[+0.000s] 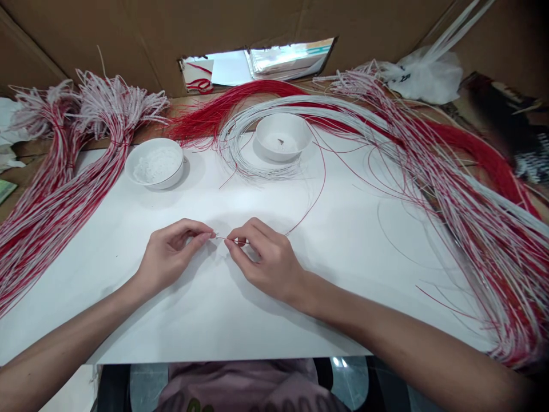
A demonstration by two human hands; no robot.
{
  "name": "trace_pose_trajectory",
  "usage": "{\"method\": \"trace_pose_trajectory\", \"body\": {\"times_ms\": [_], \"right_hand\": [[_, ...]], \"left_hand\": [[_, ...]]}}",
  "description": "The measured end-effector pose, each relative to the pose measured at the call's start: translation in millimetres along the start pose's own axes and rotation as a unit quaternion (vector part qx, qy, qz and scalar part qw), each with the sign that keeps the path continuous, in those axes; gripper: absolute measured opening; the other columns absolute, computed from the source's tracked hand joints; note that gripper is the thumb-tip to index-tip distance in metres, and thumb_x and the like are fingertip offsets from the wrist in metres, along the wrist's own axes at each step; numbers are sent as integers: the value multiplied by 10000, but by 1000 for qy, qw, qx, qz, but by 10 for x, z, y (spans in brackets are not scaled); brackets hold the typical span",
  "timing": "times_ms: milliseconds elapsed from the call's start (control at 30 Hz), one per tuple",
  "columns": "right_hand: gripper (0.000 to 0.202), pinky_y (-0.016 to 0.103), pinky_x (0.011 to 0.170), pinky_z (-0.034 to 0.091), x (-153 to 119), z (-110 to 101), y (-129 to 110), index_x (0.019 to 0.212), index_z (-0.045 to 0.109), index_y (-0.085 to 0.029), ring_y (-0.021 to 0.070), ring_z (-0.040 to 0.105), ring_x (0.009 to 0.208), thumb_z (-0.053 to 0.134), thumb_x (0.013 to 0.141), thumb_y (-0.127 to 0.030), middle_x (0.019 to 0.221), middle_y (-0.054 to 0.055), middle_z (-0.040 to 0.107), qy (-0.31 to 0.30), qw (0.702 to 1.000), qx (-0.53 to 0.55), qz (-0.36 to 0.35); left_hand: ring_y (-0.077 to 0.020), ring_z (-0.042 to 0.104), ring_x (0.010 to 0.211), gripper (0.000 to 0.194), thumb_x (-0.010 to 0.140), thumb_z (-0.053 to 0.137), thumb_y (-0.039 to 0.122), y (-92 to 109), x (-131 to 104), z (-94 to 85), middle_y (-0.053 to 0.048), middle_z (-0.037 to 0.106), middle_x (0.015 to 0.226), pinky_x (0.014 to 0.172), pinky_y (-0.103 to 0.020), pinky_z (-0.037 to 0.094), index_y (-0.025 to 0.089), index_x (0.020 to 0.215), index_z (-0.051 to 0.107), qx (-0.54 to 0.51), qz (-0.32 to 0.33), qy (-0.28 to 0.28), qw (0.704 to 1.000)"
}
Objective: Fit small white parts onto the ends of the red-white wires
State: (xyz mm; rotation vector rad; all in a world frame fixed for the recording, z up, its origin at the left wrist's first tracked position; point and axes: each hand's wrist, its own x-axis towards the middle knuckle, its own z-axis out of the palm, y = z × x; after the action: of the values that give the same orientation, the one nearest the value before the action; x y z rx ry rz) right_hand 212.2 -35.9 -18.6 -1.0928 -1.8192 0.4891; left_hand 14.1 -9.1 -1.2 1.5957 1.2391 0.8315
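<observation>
Over the white tabletop, my left hand (167, 254) is closed in a pinch, with a tiny whitish piece at its fingertips whose kind I cannot make out. Facing it, my right hand (268, 257) pinches a thin red wire (314, 201), which trails from behind the knuckles back toward the bundles. A short length of thin strand bridges the small gap between the two pinches. Beyond my left hand stands a white bowl (156, 178) holding many small white pieces. Another white bowl (285, 150), with a small dark bit inside, stands farther back.
Tied bundles of red and white wires (96, 166) lie along the left. A large mixed bundle (446, 171) runs down the right side. Loose white wires (234, 131) curl around the back bowl. Behind rises a cardboard wall (128, 40) with a cut-out slot; a plastic bag (429, 77) lies back right.
</observation>
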Motion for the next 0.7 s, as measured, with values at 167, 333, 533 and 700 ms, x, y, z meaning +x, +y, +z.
{"method": "trace_pose_trajectory", "body": {"times_ms": [167,333,533,700], "right_hand": [[83,189,528,424,13,-19,-24,871,630,-138,64,543,631,556,908,-129,759,14,612,17,999,20,-29],[73,183,536,430,13,-20,-20,871,635,-130,61,554,639,568,895,-114,760,14,612,17,999,22,-34],[88,188,547,448,2,-15,-9,882,631,-152,67,569,646,549,907,-130,778,11,616,11,999,28,-34],[88,198,543,449,3,-19,-7,879,626,-157,77,573,644,546,907,-134,769,12,614,10,999,27,-34]], "left_hand": [[-133,673,817,55,836,705,245,55,-25,3,-9,735,884,722,-218,527,229,887,717,-45,-26,-20,998],[-128,681,829,58,830,715,233,72,-30,7,-9,742,900,734,-206,536,229,887,722,-63,-36,-31,997],[-148,696,842,65,816,729,241,79,-31,23,-21,750,907,749,-229,557,221,877,723,-73,-37,-34,996],[-176,705,822,77,801,739,260,83,-27,26,-38,755,892,743,-274,578,214,861,726,-63,-32,-27,997]]}}
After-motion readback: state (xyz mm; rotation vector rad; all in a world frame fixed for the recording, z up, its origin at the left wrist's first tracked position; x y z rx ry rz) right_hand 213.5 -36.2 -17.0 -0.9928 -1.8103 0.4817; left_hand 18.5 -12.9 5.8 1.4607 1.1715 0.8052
